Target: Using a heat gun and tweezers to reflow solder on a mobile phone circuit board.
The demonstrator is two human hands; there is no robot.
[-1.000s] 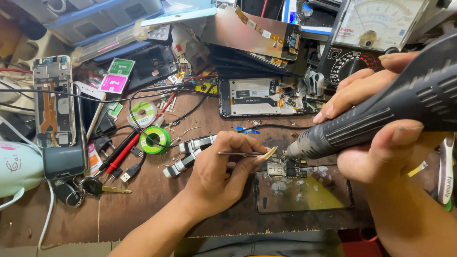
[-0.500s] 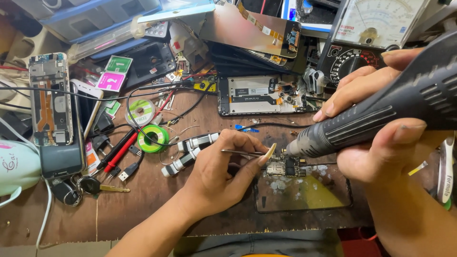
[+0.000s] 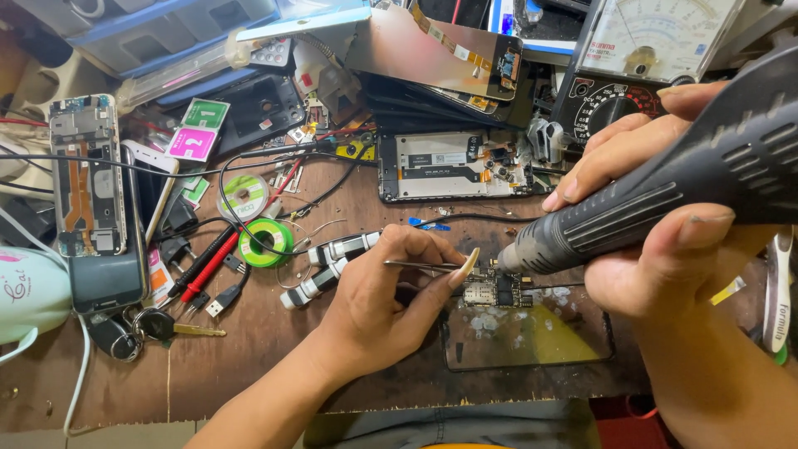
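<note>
Left hand (image 3: pixel 378 295) near front edge of wooden workbench (image 3: pixel 249 366), thumb and fingers pinched on thin metal tweezers (image 3: pixel 420 265), tips aimed at small circuit board (image 3: pixel 496 289). Right hand (image 3: pixel 657 208) toward right edge, fingers wrapped tight round dark ribbed hot-air handpiece (image 3: pixel 665 199), nozzle end just beside board. Board resting on top edge of glass phone panel (image 3: pixel 532 333), close to front edge. Opened phone (image 3: pixel 453 165) further back, mid-bench. Analogue meter (image 3: pixel 640 58) at back right corner. Green solder spool (image 3: pixel 266 242) and red and black probes (image 3: pixel 208 266) left of centre. Keys (image 3: pixel 158 326) and second stripped phone (image 3: pixel 86 175) toward left edge.
</note>
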